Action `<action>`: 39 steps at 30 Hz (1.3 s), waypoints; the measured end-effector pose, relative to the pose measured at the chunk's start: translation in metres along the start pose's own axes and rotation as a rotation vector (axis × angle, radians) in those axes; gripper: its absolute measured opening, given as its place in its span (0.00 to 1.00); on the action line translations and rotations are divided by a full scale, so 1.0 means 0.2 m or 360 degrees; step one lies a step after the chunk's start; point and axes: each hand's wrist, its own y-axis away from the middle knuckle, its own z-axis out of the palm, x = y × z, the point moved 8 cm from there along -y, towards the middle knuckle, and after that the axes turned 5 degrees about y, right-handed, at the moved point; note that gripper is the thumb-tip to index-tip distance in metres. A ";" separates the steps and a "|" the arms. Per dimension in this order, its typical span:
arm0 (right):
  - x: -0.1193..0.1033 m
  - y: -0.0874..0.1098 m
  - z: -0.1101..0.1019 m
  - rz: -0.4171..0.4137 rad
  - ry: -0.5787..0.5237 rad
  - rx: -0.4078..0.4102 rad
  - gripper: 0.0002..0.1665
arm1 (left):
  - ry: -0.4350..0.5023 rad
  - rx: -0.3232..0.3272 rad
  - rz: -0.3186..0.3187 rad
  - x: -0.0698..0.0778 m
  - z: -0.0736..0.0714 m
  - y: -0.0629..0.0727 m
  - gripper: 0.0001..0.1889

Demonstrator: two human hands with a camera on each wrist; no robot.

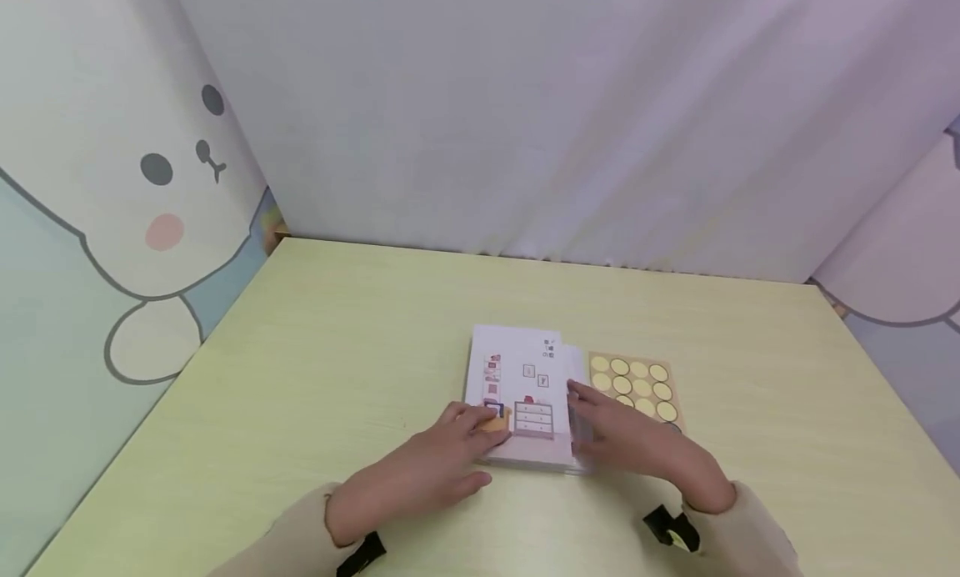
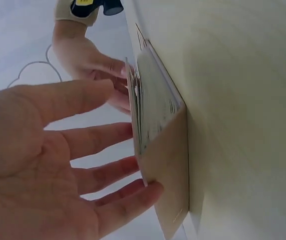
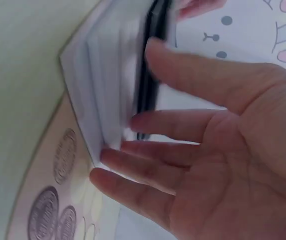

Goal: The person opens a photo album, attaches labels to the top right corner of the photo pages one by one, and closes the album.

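A thick book (image 1: 525, 368) with a white cover, printed with a dresser and small pictures, lies on the table. Its pages stand slightly fanned between the covers in the left wrist view. My left hand (image 1: 442, 456) rests fingertips on the lower left of the cover, fingers extended and thumb apart. At the book's right side is my right hand (image 1: 626, 431), its loosely bent fingertips touching the page edges (image 3: 107, 95); dark layers (image 3: 153, 65) show near its thumb. A sheet of round stickers (image 1: 641, 385) lies to the right of the book, partly behind the right hand.
The pale yellow-green table (image 1: 360, 335) runs back to a light curtain (image 1: 525, 127). Cartoon-printed panels (image 1: 150, 227) stand along the left and right sides. Black straps (image 1: 667, 527) sit on both wrists by the beige sleeves (image 1: 742, 531).
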 end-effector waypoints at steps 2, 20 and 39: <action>0.00 0.02 -0.02 -0.0012 0.0009 0.0016 0.30 | -0.0099 0.0026 0.0029 0.03 0.01 -0.02 0.24; -0.08 0.04 0.11 0.0208 0.0075 -0.0019 0.36 | -0.0219 0.0069 0.0067 0.07 0.02 -0.02 0.19; -0.07 0.04 0.09 0.0162 0.0158 0.0042 0.36 | -0.0188 0.0053 0.0096 0.04 0.00 -0.03 0.18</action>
